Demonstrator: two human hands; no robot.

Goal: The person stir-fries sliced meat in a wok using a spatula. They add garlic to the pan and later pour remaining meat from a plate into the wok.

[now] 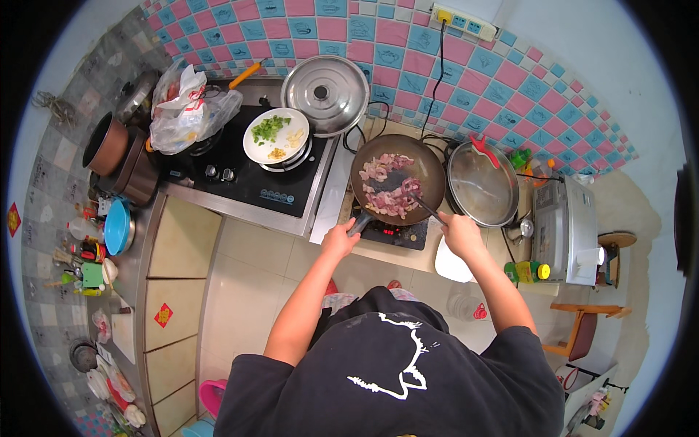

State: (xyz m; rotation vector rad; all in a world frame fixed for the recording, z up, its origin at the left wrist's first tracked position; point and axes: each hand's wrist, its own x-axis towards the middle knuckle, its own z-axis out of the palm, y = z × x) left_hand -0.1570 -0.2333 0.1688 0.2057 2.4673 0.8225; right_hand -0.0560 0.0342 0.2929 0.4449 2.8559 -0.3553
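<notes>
My left hand (339, 240) grips the dark handle of a frying pan (431, 158), which sits on a black induction cooker (404, 234) with a lit red display. In my right hand (462, 235) is the handle of a dark cooking utensil (431, 210); its head is buried among the meat, so its kind is unclear. Sliced meat (390, 202), pink with some paler pieces, lies in two groups across the pan. Close below my right hand is a white plate (451, 265), partly covered by the forearm. Left of the pan, a white plate (273, 154) holds chopped green pieces and pale and yellowish bits.
That plate rests on a black gas hob (246, 188). A steel lid (327, 109) leans behind it. Right of the pan are a glass-topped lid (483, 185) with red tongs or a clip, a green bottle (527, 271) and a silver oven (568, 229). A power cord (437, 82) hangs behind.
</notes>
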